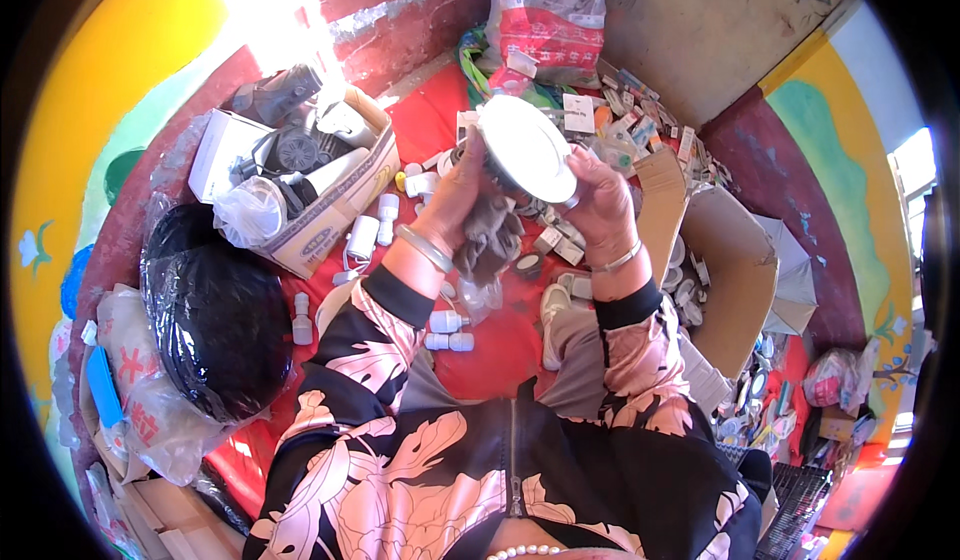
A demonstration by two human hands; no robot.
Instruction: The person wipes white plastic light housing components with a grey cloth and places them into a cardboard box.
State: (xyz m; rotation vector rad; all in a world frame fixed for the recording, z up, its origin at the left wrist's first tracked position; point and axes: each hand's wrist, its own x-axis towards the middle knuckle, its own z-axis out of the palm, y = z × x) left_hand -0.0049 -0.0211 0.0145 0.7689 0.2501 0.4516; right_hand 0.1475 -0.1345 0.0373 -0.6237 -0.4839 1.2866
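Observation:
In front of me, a round white disc (527, 148) with a raised rim and a darker side is held up and tilted, and it looks like a light fitting. My left hand (455, 198) grips its left edge. A crumpled grey rag (490, 238) hangs down beside that hand, and its upper part is hidden. At the disc's right lower edge, my right hand (604, 205) pinches the rim between thumb and fingers. Beneath my arms, several white cylindrical fittings (362, 238) lie on the red cloth (490, 365).
An open carton (330, 218) of lamp parts stands at left, above a black plastic bag (215, 310). Another open cardboard box (735, 280) is at right with small white parts. Small boxes (640, 120) are heaped at the back before a red-and-white sack (550, 25).

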